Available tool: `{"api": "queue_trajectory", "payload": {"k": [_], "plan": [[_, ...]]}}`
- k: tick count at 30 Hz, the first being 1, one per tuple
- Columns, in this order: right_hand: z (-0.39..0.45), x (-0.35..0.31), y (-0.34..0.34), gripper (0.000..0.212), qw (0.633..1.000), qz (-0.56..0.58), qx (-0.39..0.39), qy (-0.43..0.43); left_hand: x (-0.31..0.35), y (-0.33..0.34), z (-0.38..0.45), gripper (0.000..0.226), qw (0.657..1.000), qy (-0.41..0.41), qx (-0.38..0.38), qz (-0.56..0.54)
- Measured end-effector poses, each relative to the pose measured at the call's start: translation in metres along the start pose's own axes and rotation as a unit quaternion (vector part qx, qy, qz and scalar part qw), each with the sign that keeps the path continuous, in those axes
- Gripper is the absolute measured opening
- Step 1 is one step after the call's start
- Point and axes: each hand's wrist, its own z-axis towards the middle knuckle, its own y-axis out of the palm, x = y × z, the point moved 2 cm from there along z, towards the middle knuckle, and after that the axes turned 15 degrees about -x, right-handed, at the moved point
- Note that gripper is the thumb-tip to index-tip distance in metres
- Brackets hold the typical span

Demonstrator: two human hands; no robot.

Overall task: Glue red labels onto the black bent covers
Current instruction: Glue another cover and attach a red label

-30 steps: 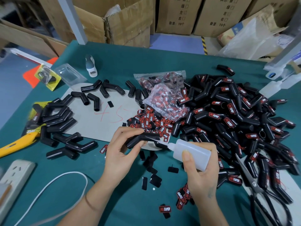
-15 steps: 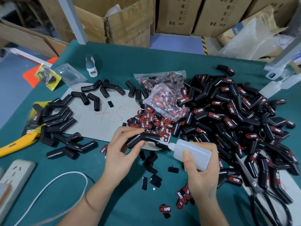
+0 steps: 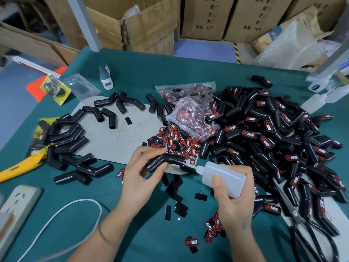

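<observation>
My left hand grips a black bent cover above the table's middle. My right hand grips a translucent white glue bottle, whose nozzle tip touches the cover's right end. Loose red labels lie in a heap just beyond the cover, with a clear bag of more labels behind them. A large pile of labelled black covers fills the right side. Several unlabelled covers lie on the left, partly on a grey card sheet.
Black scissors lie at the right front. A white power strip with its cable and a yellow knife sit at the left. Spare glue bottles stand at the far right. Cardboard boxes line the far side.
</observation>
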Motion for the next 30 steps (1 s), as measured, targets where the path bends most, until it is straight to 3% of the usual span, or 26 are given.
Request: {"api": "queue_trajectory", "payload": {"k": [30], "plan": [[0.0009, -0.0024, 0.0001, 0.021, 1.0, -0.007, -0.003, -0.011, 0.0013, -0.0002, 0.0002, 0.026, 1.0, -0.013, 0.004, 0.012]]}}
